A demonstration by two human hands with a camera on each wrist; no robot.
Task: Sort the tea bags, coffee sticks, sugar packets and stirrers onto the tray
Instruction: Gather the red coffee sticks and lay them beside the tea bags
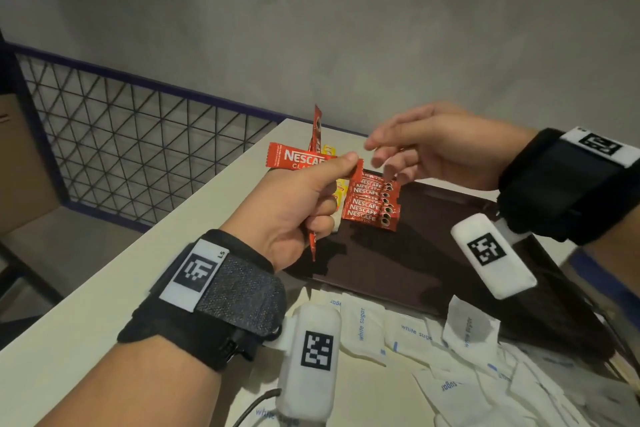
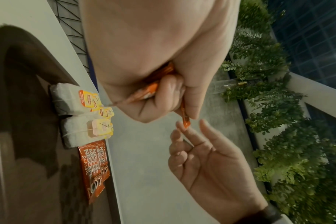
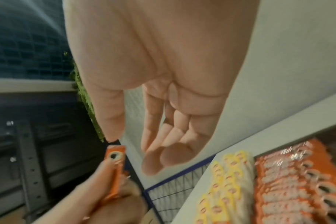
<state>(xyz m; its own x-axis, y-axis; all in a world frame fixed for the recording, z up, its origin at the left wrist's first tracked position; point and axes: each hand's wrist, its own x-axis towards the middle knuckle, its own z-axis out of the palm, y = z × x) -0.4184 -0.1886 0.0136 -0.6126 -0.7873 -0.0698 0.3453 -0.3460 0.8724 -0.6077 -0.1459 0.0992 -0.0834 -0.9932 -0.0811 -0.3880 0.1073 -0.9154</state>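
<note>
My left hand (image 1: 341, 168) grips a few red Nescafe coffee sticks (image 1: 298, 158) in a fist above the table's far side; one stick's end (image 2: 184, 121) pokes out past the thumb. My right hand (image 1: 382, 158) hovers just right of it with straight fingers (image 3: 169, 154), its fingertips close to that stick end (image 3: 115, 157), holding nothing. On the dark brown tray (image 1: 433, 253), a stack of coffee sticks (image 1: 372, 204) lies at the far left corner. Beside it sit tea bags (image 2: 81, 115) with yellow tags, partly hidden behind my left hand in the head view.
Several white sugar packets (image 1: 415, 333) lie scattered on the white table (image 1: 104, 305) in front of the tray. A blue-framed wire mesh fence (image 1: 138, 149) runs along the table's left edge, and a grey wall stands behind.
</note>
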